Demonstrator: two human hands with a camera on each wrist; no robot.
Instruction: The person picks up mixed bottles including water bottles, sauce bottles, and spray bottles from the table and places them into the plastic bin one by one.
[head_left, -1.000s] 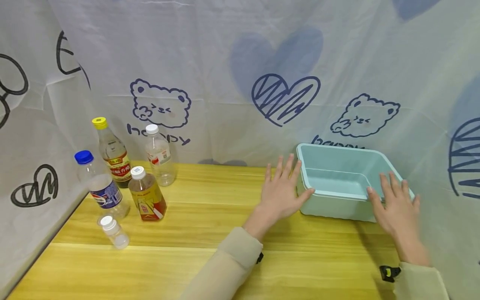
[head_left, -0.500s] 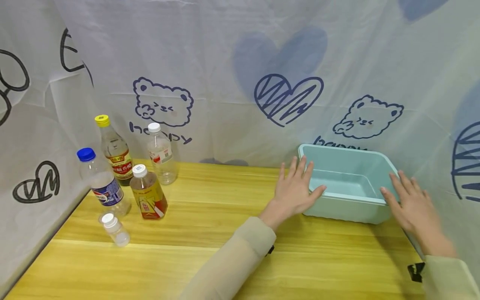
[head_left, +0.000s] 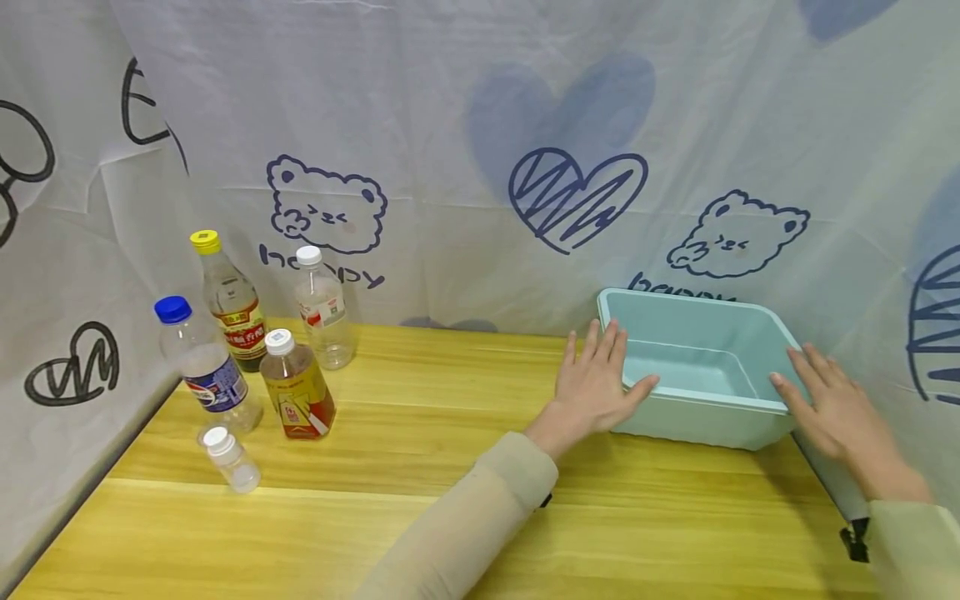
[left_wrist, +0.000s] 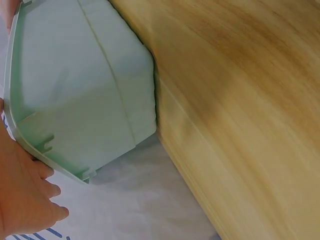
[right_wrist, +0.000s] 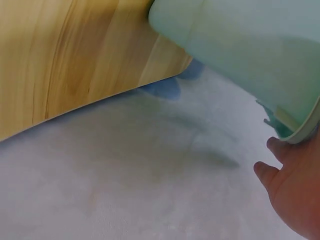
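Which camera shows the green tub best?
The head view, because it shows nearly all of the tub, inside included. Both wrist views show only its outside; the right one cuts more of it off.

"Happy" stands, partly covered, under 2 bear drawings (head_left: 328, 206) on the sheet (head_left: 442, 108); bottle labels (head_left: 300, 406) are too small to read.

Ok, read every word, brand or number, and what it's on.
"happy": white cloth backdrop, partly behind the clear white-capped bottle.
"happy": same backdrop, partly behind the mint rectangular plastic bin.
"E"-like mark: backdrop's left side.
Too blurred: labels on that bottle, the tall yellow-capped bottle, blue-capped bottle and squarish amber bottle.
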